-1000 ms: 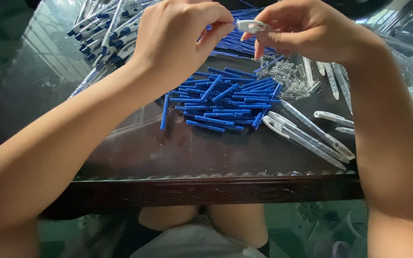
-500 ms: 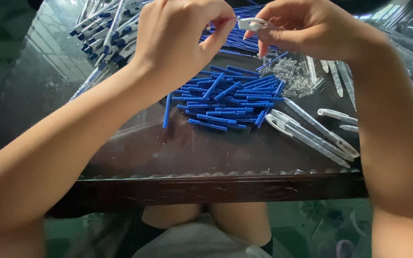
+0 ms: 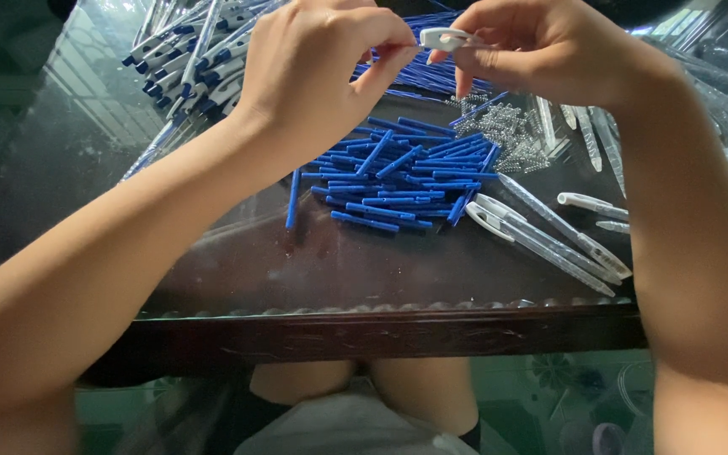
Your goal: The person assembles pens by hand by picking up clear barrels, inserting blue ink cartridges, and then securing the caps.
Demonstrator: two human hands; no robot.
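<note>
Nearest the viewer, the person's knees show under the dark wooden edge of a glass-topped table (image 3: 212, 278). Both bare forearms rise from the lower corners and meet above the far half of the top. On the glass, near the front edge, lie several clear pen barrels (image 3: 549, 236) with white ends, side by side at the right. Just behind them, at centre, sits a loose pile of short blue parts (image 3: 389, 181), one stray piece lying apart at its left. To the right of that pile is a small heap of metal springs (image 3: 507, 135). Above these, the left hand (image 3: 313, 76) is curled, thumb and forefinger pinched together beside a white pen piece (image 3: 444, 38). The right hand (image 3: 541, 50) grips that piece between thumb and fingers, holding it in the air over the far side of the pile. Farthest back, at upper left, lies a heap of assembled pens (image 3: 187, 42), white with blue tips.
</note>
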